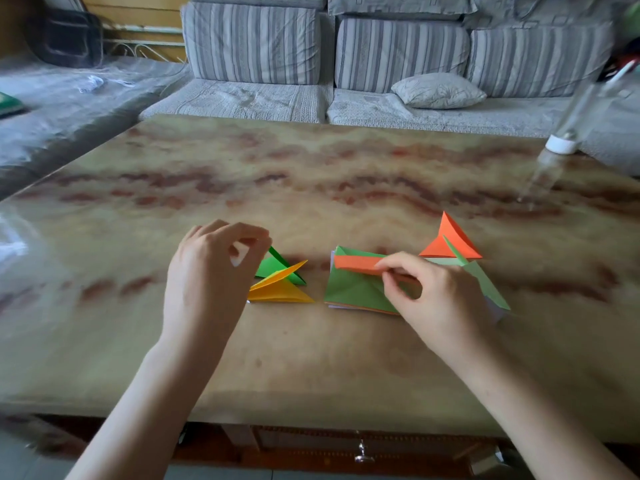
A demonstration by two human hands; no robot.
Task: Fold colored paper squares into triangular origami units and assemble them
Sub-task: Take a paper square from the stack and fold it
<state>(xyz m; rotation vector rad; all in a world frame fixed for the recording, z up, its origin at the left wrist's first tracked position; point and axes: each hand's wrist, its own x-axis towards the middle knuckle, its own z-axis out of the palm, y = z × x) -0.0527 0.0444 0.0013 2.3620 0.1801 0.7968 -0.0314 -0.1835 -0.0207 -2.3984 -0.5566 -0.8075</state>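
Right hand [436, 292] pinched orange folded paper sheet [356, 264] atop green paper-square stack [353, 289], centre-right on marbled counter [311, 174], likely for next fold. Left hand [207, 271], loosely curled, empty, hovered over yellow triangular paper unit [280, 291], centre frame.

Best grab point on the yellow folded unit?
On the yellow folded unit, probably pinch the raised upper flap from the right: it lifts off the table while the lower flap lies flat, and the left hand hangs over the left end.
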